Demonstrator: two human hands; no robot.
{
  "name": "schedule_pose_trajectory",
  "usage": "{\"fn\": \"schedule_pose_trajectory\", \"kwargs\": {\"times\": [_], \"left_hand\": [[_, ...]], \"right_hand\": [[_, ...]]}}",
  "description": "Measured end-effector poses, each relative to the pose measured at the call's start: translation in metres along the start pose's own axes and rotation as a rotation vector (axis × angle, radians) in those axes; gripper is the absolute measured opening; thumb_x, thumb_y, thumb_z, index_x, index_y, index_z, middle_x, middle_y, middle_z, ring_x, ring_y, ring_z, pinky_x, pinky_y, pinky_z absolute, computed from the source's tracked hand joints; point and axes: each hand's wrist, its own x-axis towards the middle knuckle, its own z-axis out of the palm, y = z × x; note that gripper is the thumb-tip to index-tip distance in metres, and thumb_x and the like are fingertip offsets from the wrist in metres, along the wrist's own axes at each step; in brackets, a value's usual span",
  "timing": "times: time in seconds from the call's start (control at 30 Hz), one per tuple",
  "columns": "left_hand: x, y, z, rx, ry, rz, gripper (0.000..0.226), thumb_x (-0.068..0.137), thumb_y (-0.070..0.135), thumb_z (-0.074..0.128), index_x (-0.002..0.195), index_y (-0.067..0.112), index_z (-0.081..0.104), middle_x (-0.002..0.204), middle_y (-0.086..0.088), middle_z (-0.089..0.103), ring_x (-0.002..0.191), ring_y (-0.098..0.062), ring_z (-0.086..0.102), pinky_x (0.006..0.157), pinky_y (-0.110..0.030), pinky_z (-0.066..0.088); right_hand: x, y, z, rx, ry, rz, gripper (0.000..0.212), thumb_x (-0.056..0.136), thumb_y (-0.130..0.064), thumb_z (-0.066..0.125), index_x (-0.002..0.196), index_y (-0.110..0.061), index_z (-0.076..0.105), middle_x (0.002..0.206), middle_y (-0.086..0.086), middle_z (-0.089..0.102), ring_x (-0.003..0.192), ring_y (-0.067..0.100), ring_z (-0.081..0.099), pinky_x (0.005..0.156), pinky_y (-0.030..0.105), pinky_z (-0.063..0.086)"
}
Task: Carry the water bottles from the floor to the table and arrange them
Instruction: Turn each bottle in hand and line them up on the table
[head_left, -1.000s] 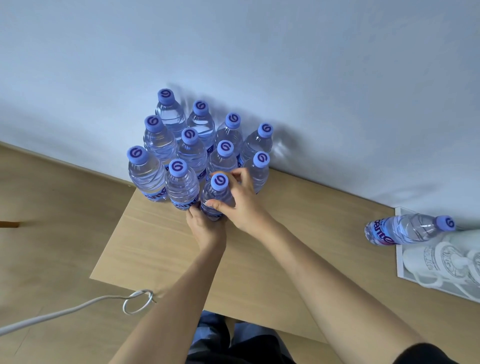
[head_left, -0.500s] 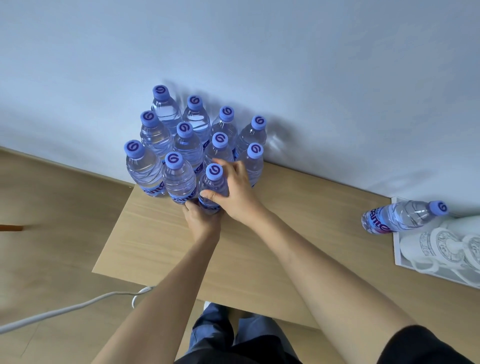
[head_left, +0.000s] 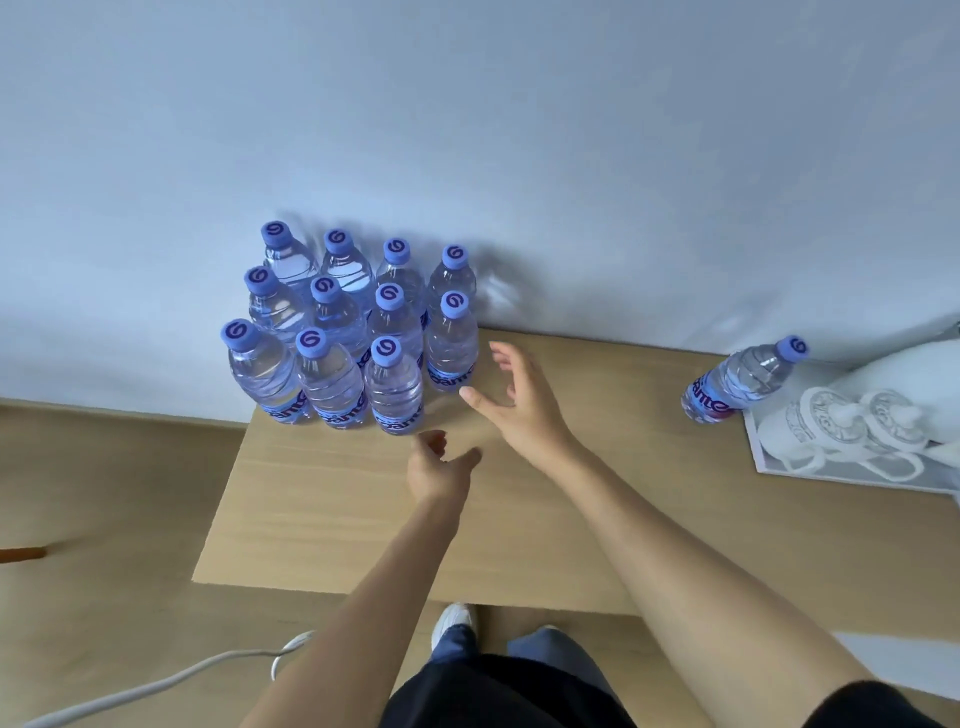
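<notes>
Neither hand has hold of anything: the right hand (head_left: 519, 402) hangs over the light wooden table (head_left: 322, 519) with fingers spread and loosely bent, just beside the front right corner of the cluster of clear plastic water bottles with purple caps (head_left: 358, 332), and the left hand (head_left: 440, 465) sits a little nearer the person, fingers loosely curled and empty, close to the front of that cluster without touching it. In the single head view, the cluster stands upright at the far left end of the table against the pale wall (head_left: 467, 130), packed in three rows: four bottles nearest the wall, four in front of them, three in the front row, so the front row has a gap at its right end, where the right hand hovers. Well apart from the cluster, far to its right, one lone clear bottle (head_left: 740, 382) of the same kind stands at the edge of a grey tray (head_left: 831, 470) holding white ornate cups (head_left: 841, 426). Nearer the person than the cluster, a white cable (head_left: 171, 680) lies on the wooden floor, and a white shoe (head_left: 454, 621) shows beneath the table edge. Judging by the released hands, a placing step seems finished, and the likely next move is fetching another bottle, perhaps the lone one, to fill the gap; setting it down calls for care not to knock the tightly packed neighbours.
</notes>
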Motion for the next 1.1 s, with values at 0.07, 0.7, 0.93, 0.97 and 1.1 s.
{"fn": "schedule_pose_trajectory", "kwargs": {"times": [0.07, 0.7, 0.93, 0.97, 1.1], "left_hand": [[-0.010, 0.008, 0.013, 0.017, -0.107, 0.046, 0.048, 0.077, 0.010, 0.079, 0.117, 0.010, 0.054, 0.114, -0.002, 0.057, 0.104, -0.014, 0.053, 0.071, -0.018, 0.041], [-0.094, 0.067, 0.216, 0.315, -0.504, 0.446, 0.049, 0.079, 0.014, 0.077, 0.122, 0.013, 0.055, 0.123, 0.004, 0.057, 0.117, -0.009, 0.049, 0.097, -0.025, 0.041], [-0.094, 0.073, 0.277, 0.337, -0.489, 0.395, 0.059, 0.079, 0.018, 0.077, 0.130, 0.017, 0.049, 0.136, 0.004, 0.051, 0.127, -0.009, 0.044, 0.093, -0.021, 0.035], [-0.093, 0.074, 0.283, 0.342, -0.483, 0.390, 0.061, 0.078, 0.019, 0.078, 0.132, 0.017, 0.048, 0.137, 0.004, 0.050, 0.127, -0.009, 0.044, 0.092, -0.022, 0.035], [-0.089, 0.072, 0.301, 0.349, -0.467, 0.353, 0.067, 0.076, 0.016, 0.079, 0.135, 0.016, 0.047, 0.140, 0.000, 0.048, 0.130, -0.012, 0.042, 0.094, -0.024, 0.035]], "right_hand": [[-0.008, 0.007, -0.024, -0.001, 0.091, 0.021, 0.061, 0.086, -0.030, 0.075, 0.139, -0.020, 0.045, 0.130, -0.009, 0.046, 0.121, 0.004, 0.043, 0.103, 0.029, 0.039], [-0.034, 0.096, -0.294, 0.027, 0.547, 0.144, 0.057, 0.087, -0.021, 0.074, 0.137, -0.016, 0.046, 0.127, -0.007, 0.046, 0.124, 0.011, 0.046, 0.105, 0.036, 0.041], [-0.001, 0.132, -0.329, 0.050, 0.302, 0.219, 0.065, 0.084, -0.029, 0.077, 0.139, -0.017, 0.044, 0.138, -0.001, 0.047, 0.129, 0.012, 0.043, 0.097, 0.021, 0.033], [0.003, 0.136, -0.331, 0.050, 0.259, 0.227, 0.066, 0.083, -0.031, 0.078, 0.139, -0.017, 0.045, 0.139, -0.001, 0.047, 0.129, 0.011, 0.043, 0.097, 0.020, 0.033], [0.018, 0.152, -0.335, 0.090, 0.049, 0.262, 0.071, 0.077, -0.040, 0.082, 0.136, -0.021, 0.048, 0.136, -0.006, 0.051, 0.126, 0.009, 0.046, 0.096, 0.021, 0.035]]}}
